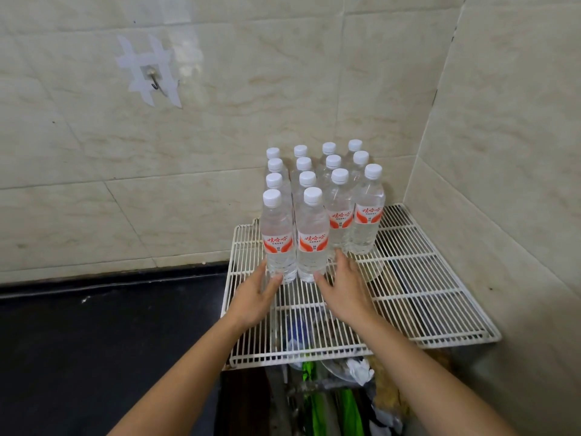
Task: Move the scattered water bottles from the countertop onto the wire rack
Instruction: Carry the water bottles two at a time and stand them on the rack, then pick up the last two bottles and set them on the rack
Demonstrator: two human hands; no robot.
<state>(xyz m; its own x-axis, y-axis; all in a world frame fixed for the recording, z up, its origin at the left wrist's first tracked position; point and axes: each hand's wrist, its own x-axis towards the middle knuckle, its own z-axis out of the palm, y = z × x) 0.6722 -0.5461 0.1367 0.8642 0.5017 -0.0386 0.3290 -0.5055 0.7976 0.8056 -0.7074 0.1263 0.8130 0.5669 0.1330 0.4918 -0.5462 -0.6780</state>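
Note:
Several clear water bottles with white caps and red-and-white labels stand upright in rows on the white wire rack (424, 297) in the tiled corner. The two nearest are the front left bottle (278, 237) and the front right bottle (312, 237). My left hand (256, 297) rests on the rack with fingers spread, its fingertips touching the base of the front left bottle. My right hand (344, 287) lies open beside the base of the front right bottle, fingertips against it. Neither hand wraps around a bottle.
The black countertop (103, 341) stretches to the left of the rack. Tiled walls close in behind and on the right. A taped metal hook (154, 80) hangs on the back wall. Under the rack sit dishes, green items and crumpled plastic (342, 391).

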